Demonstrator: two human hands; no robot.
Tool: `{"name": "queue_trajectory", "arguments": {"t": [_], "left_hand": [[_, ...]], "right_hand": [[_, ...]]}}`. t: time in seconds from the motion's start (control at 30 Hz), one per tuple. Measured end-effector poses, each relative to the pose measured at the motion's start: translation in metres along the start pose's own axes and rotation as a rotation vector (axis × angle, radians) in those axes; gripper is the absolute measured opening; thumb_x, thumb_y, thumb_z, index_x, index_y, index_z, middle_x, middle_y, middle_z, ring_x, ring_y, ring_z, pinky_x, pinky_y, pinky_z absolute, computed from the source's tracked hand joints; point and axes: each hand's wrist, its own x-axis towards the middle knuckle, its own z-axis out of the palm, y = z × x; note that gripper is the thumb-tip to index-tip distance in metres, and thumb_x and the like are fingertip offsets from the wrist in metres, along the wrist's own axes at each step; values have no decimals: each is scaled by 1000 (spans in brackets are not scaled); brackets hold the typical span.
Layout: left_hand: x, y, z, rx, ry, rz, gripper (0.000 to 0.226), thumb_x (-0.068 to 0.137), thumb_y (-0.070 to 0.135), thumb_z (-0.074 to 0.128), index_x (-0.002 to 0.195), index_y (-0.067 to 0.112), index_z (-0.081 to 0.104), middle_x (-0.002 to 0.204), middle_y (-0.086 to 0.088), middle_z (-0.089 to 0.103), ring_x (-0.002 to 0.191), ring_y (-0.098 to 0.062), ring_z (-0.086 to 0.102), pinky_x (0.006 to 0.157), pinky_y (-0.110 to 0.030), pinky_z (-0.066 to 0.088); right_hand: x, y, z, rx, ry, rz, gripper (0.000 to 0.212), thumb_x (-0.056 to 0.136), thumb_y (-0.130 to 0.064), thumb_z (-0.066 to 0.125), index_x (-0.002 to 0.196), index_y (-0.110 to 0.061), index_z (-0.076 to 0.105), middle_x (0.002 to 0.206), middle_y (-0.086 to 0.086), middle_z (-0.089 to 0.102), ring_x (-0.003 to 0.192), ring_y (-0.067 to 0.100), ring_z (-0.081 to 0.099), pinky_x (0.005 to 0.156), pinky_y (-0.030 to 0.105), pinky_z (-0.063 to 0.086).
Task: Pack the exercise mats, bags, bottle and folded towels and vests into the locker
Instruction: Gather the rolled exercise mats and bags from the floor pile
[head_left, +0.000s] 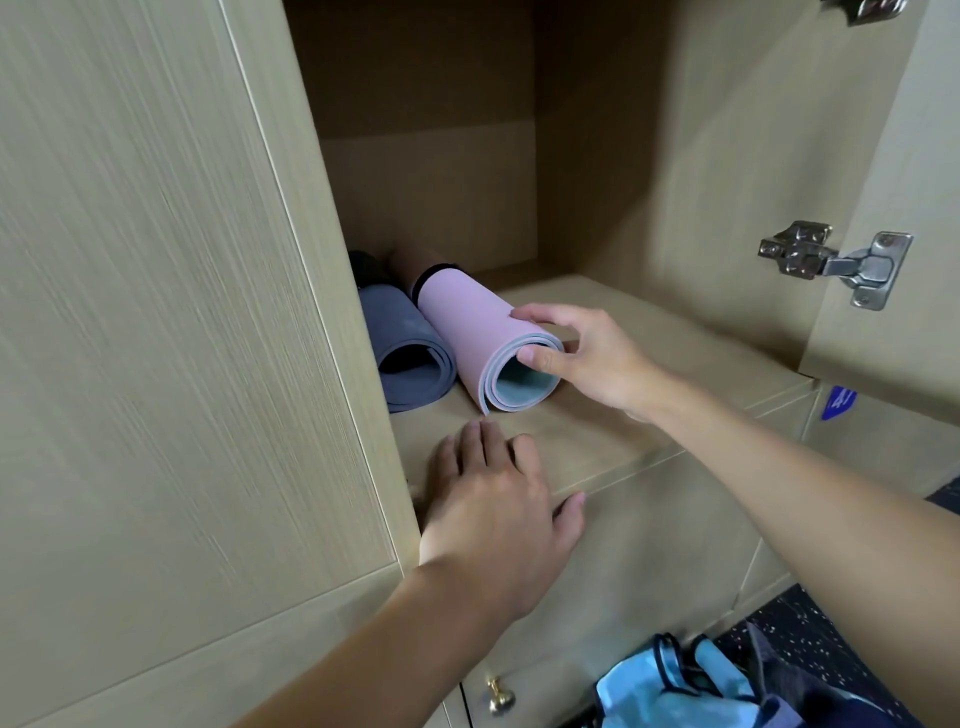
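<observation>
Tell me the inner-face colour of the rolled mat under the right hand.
The pink rolled foam mat is pale teal inside; head view.

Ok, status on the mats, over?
Right hand gripping near end of pink mat, on locker shelf beside grey-blue mat. Left hand open, flat at shelf edge. Nothing seen in the way.

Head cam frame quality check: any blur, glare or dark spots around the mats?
Head view: pink mat and right hand are sharp and evenly lit. The left panel looks smeared toward the frame edge. The locker falls into shadow at its upper back. The hinge shows bright glints. Straight cabinet edges bow slightly from the wide lens.
</observation>
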Motion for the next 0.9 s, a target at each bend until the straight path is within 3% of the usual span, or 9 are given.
{"name": "queue_trajectory", "arguments": {"t": [0.2, 0.33, 0.6, 0.77, 0.9], "left_hand": [[0, 1, 4, 8, 19, 1, 60, 84, 56, 30, 92, 4, 60, 112, -32, 64, 111, -44, 61, 98, -55, 48], [0, 1, 6, 20, 34, 10, 61, 84, 56, 30, 92, 3, 61, 113, -33, 64, 111, -44, 61, 97, -54, 49], [0, 0, 6, 42, 63, 27, 62, 84, 56, 28, 95, 4, 58, 116, -33, 62, 114, -44, 58, 99, -55, 46], [0, -1, 6, 71, 52, 34, 67, 85, 59, 24, 100, 3, 58, 119, -32, 61, 117, -43, 57, 103, -53, 43], [1, -1, 7, 59, 49, 32, 66, 85, 58, 26, 101, 3, 58, 119, -32, 61, 117, -43, 56, 103, -53, 43]], "right_hand": [[19, 7, 11, 47, 49, 15, 42, 83, -22, 77, 123, -25, 65, 125, -9, 64, 115, 5, 57, 108, 28, 40], [30, 12, 14, 118, 28, 37, 42, 84, -19, 76, 123, -25, 64, 125, -9, 63, 115, 1, 53, 99, 10, 39], [43, 12, 22, 164, 41, 31, 46, 83, -13, 76, 127, -14, 62, 122, -5, 62, 109, 1, 54, 94, 6, 39], [34, 18, 21, 159, 76, 37, 47, 88, -18, 72, 133, -18, 58, 126, -8, 62, 111, 3, 57, 107, 32, 44], [36, 20, 28, 213, 147, 34, 38, 90, -21, 69, 128, -17, 63, 122, -6, 66, 114, 8, 60, 105, 37, 47]]}}
